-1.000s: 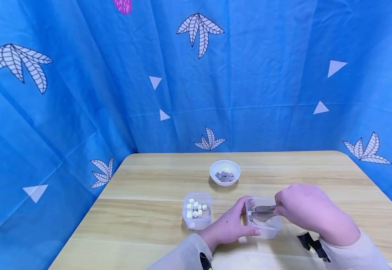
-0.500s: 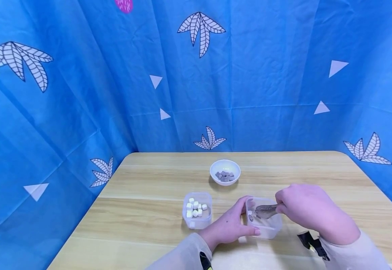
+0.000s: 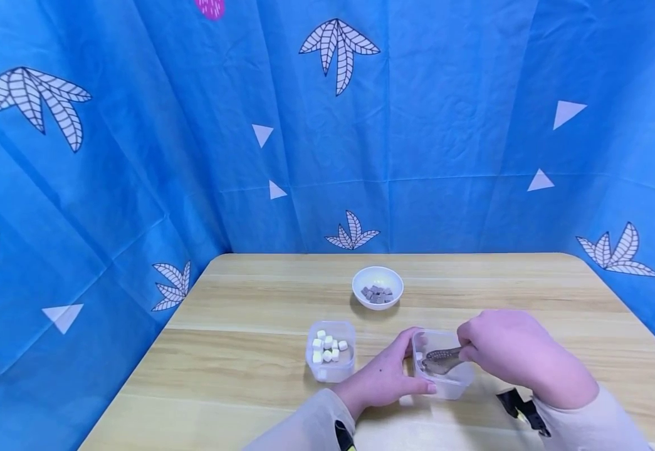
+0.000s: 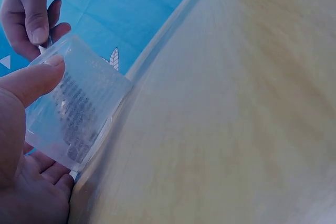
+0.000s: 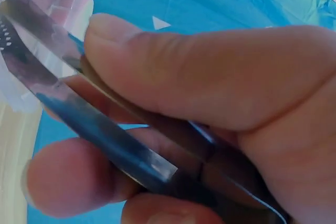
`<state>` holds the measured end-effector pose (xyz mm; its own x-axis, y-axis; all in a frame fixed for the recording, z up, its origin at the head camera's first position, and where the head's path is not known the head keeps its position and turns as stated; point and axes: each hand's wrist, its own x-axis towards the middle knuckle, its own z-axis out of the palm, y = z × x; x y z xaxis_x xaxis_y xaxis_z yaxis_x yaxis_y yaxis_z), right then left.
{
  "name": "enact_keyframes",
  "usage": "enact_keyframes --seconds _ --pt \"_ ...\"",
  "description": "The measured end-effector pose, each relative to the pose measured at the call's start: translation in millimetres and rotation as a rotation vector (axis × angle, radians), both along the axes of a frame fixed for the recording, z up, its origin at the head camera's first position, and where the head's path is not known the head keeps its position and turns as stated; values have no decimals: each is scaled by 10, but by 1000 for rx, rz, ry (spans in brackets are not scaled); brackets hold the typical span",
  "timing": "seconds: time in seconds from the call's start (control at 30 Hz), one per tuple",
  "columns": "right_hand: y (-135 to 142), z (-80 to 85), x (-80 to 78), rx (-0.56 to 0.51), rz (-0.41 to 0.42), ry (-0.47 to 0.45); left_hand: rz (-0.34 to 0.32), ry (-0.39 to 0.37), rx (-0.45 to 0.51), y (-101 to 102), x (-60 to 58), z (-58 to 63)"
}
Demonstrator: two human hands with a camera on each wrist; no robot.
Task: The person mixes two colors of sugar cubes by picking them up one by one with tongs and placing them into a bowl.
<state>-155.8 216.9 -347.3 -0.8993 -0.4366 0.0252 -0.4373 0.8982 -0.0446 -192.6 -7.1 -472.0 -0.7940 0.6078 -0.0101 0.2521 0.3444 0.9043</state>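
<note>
My left hand [image 3: 386, 379] grips a clear plastic container [image 3: 455, 389], thumb on its near wall and fingers round the far side. In the left wrist view the thumb [image 4: 44, 77] presses on the wall of the container [image 4: 113, 85]. Metal tongs [image 3: 442, 361] are held in my right hand [image 3: 504, 341], their perforated heads down inside that container. A close look from the right wrist has the tongs' arms [image 5: 113, 140] squeezed between thumb and fingers, a narrow gap between them. Small pale and brownish bits lie by the container's left wall, partly behind the tong heads; whether the tongs pinch one I cannot tell.
Left of my left hand stands a second clear container [image 3: 330, 374] with several white cubes [image 3: 328, 341]. Behind the two containers sits a white bowl [image 3: 377, 275] holding several grey-brown squares [image 3: 377, 294]. A blue curtain [image 3: 445, 125] hangs beyond the wooden table's [image 3: 491, 269] back edge.
The tong heads, apart a second ago, have come together and dipped slightly lower toward the container's left side. My left hand keeps its grip on the container.
</note>
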Motion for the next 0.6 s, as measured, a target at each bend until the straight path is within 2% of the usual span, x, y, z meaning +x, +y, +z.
enact_keyframes --seconds 0.13,0.3,0.6 --pt "82 90 15 -41 -4 -23 -5 3 0 -1 -2 7" --pt "216 207 45 -87 6 0 -11 32 -3 5 7 19" --pt "267 290 37 -108 40 124 9 14 -23 7 13 15"
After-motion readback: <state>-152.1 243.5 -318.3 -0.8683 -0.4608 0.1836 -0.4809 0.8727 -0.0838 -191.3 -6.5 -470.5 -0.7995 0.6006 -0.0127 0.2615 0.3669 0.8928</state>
